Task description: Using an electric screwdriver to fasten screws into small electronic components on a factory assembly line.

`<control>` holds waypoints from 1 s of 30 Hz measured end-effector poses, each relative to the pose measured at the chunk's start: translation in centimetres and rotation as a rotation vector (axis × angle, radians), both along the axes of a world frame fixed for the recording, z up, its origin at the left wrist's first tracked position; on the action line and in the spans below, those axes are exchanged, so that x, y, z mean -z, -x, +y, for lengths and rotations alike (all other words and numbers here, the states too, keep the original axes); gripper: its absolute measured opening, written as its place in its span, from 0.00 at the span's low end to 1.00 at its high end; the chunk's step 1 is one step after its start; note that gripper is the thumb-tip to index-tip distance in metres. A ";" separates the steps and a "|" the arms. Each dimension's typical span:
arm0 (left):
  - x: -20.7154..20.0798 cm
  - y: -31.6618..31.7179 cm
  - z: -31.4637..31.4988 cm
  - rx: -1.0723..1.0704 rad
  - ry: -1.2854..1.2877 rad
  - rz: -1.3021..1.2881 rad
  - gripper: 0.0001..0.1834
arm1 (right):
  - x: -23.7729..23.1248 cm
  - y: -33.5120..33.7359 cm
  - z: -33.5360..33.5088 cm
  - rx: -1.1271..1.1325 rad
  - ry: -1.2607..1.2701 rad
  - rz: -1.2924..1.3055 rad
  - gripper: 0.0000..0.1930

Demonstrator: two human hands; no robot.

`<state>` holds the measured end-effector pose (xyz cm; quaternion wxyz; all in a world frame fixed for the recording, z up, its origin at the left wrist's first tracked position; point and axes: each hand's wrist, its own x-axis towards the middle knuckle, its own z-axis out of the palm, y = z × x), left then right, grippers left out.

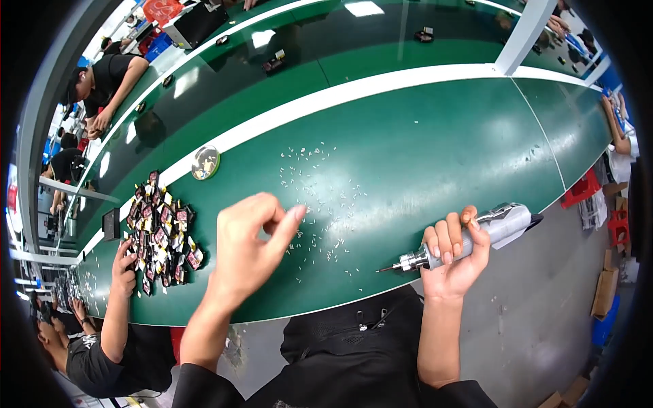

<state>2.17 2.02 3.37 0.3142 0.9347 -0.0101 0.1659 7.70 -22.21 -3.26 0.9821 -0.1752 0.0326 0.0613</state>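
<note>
My right hand (457, 253) is wrapped round a silver electric screwdriver (505, 223). The driver's thin bit (388, 270) points left, just above the near edge of the green table (435, 156). Over the table's middle, my left hand (248, 241) is closed, with its fingers curled in and its thumb stretched to the right. Whatever its fingertips may hold is hidden or too small to make out. Many tiny white slivers (316, 197) lie scattered on the tabletop beyond and to the right of this hand. Left of it is a heap of small black units (160, 231) with pinkish faces and pale tags.
A co-worker's hand (123, 268) touches the heap's left side. A small round dish (205, 163) stands beyond the heap, near a white rail (299, 108). Past the rail, a dark belt (306, 44) carries a few black units. Red stools (580, 188) stand at the right.
</note>
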 end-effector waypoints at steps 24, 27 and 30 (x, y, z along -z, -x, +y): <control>6.6 -23.5 16.4 -0.223 -0.545 -0.080 0.17 | 0.8 -0.7 -1.1 -0.240 -0.084 -0.072 0.04; 5.4 -21.6 12.2 -0.132 -0.356 -0.089 0.17 | 0.9 -0.3 -1.4 -0.218 -0.097 -0.081 0.04; 4.1 -17.5 4.9 0.137 -0.182 -0.022 0.18 | 1.2 -0.2 -1.7 -0.225 -0.110 -0.098 0.04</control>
